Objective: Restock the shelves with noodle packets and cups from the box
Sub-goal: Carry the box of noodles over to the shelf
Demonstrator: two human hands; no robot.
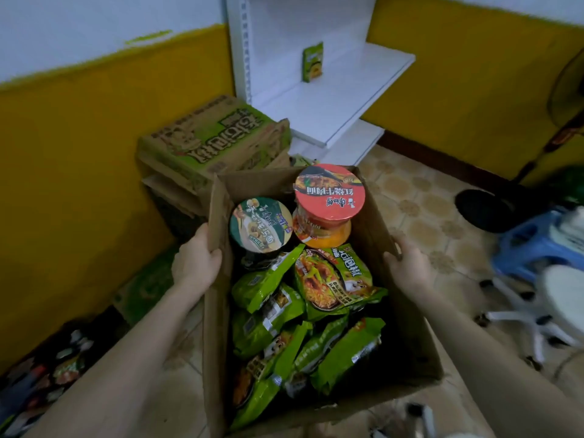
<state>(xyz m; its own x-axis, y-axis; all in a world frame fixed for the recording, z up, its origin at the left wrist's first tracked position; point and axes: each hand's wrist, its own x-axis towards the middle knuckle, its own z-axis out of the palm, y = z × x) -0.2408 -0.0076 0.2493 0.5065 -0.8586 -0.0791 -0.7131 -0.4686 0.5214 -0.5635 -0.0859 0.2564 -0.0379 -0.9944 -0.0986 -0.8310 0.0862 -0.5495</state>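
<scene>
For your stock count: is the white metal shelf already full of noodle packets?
No, the white metal shelf holds only one green noodle packet.

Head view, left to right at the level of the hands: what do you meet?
Left hand gripping the box → green-lidded cup → red-lidded cup → right hand on the opposite wall → blue stool.

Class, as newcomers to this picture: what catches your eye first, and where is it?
An open cardboard box fills the centre, its side walls gripped by the left hand and right hand. Green noodle packets crowd it, a red-lidded cup at its far end. Beyond, a lone packet stands on the white shelf.
</scene>
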